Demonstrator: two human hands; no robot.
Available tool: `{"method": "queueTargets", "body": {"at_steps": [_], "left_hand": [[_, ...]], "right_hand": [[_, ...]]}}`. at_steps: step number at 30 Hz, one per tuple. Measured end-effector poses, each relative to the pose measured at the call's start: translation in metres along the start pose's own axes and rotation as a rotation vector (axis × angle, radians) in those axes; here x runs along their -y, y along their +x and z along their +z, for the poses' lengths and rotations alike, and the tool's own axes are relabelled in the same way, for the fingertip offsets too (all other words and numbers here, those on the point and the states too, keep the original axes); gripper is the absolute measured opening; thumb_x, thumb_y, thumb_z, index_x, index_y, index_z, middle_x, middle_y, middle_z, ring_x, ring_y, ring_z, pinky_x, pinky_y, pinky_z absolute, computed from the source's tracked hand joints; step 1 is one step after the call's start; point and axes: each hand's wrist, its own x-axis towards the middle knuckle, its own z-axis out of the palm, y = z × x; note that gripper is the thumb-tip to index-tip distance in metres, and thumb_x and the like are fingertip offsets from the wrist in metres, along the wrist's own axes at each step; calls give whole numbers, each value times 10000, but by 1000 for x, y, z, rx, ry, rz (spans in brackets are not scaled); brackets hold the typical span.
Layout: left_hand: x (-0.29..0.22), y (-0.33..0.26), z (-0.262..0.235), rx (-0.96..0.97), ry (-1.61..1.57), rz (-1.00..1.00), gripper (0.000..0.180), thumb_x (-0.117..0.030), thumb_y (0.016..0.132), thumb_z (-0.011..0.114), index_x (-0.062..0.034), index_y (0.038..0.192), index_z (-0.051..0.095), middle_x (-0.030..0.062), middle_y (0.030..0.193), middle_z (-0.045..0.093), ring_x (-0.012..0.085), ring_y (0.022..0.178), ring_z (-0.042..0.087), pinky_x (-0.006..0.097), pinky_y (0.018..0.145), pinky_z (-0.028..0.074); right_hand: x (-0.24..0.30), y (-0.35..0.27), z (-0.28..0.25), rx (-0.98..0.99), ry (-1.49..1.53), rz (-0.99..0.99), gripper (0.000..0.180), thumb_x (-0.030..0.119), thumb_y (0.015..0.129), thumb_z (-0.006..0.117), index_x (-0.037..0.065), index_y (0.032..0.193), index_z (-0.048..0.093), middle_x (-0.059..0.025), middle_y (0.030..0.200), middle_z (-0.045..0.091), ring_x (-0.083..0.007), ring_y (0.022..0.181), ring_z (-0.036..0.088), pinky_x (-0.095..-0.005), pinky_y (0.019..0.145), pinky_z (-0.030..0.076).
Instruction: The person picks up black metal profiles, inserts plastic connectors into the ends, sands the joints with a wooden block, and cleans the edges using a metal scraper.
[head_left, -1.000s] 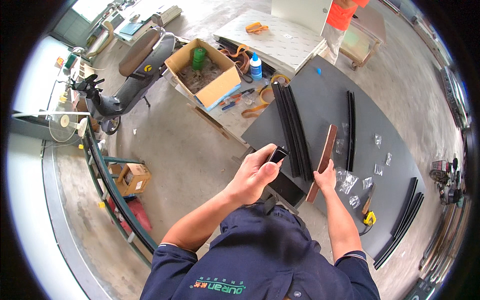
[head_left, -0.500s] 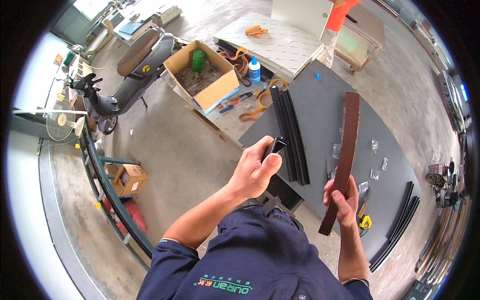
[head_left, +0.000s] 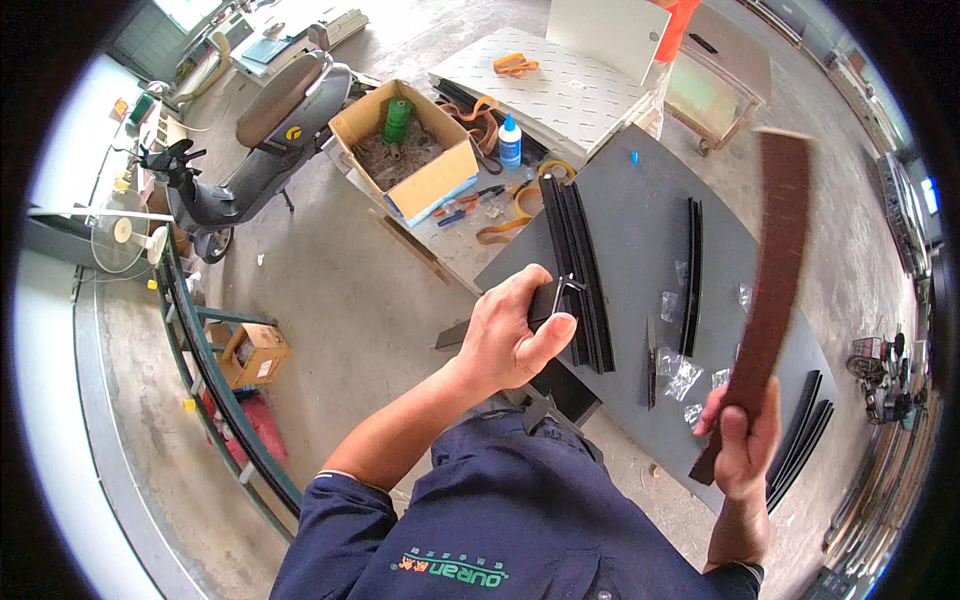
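My left hand [head_left: 510, 330] grips a black channel-shaped profile [head_left: 546, 300] near one end. Its cut end faces away from my palm, and its other end pokes out past my wrist side. At the right, my right hand [head_left: 745, 435] is closed around the lower part of a long flat brown strip [head_left: 780, 230], raised over the grey tabletop [head_left: 640, 230]. Beyond my left hand, several black profiles [head_left: 575, 270] lie side by side on the table. Another black profile pair [head_left: 692, 275] lies between my hands. A thin pointed tool [head_left: 651, 365] and small clear plastic bags [head_left: 683, 380] are near it.
At the back left stand a cardboard box [head_left: 430, 180] with a green spool [head_left: 397, 120], a blue-and-white bottle [head_left: 510, 142] and yellow tape rolls [head_left: 530, 200]. More black profiles [head_left: 800, 440] lie at the right edge. A scooter [head_left: 265, 150] stands left; a person in orange [head_left: 677, 30] is behind.
My right hand has moved right with the brown strip, uncovering the black profile pair on the table. In my left hand, the black profile has turned so its length shows behind the hand.
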Motion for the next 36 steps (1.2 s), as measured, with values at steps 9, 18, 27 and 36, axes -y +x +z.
{"method": "queueTargets", "body": {"at_steps": [9, 18, 27, 36], "left_hand": [[0, -2, 5, -92, 79, 132, 682, -693, 817, 482, -12, 795, 456, 76, 637, 376, 179, 583, 387, 318, 529, 334], [0, 1, 4, -89, 184, 221, 603, -605, 750, 645, -29, 823, 486, 111, 688, 439, 251, 623, 454, 344, 577, 391], [6, 6, 6, -236, 316, 294, 232, -114, 687, 684, -32, 808, 505, 126, 678, 499, 290, 602, 534, 340, 558, 436], [-7, 8, 10, -318, 348, 228, 264, -41, 647, 627, -37, 886, 516, 169, 770, 570, 379, 738, 586, 416, 654, 472]], "right_hand": [[3, -1, 15, -70, 151, 15, 238, 136, 883, 606, 9, 1017, 456, -68, 660, 554, -167, 563, 546, -309, 523, 457], [-22, -9, 9, 114, -60, -6, 266, 105, 851, 617, -1, 1048, 473, -106, 696, 571, -224, 566, 549, -333, 575, 471], [-4, -1, 22, 152, -87, -25, 184, 117, 892, 568, 16, 1010, 470, -45, 704, 567, -131, 595, 544, -272, 549, 450], [-12, -4, 43, 148, -63, -100, 258, 161, 912, 566, 23, 1083, 432, -133, 713, 565, -231, 592, 543, -323, 535, 453]]}}
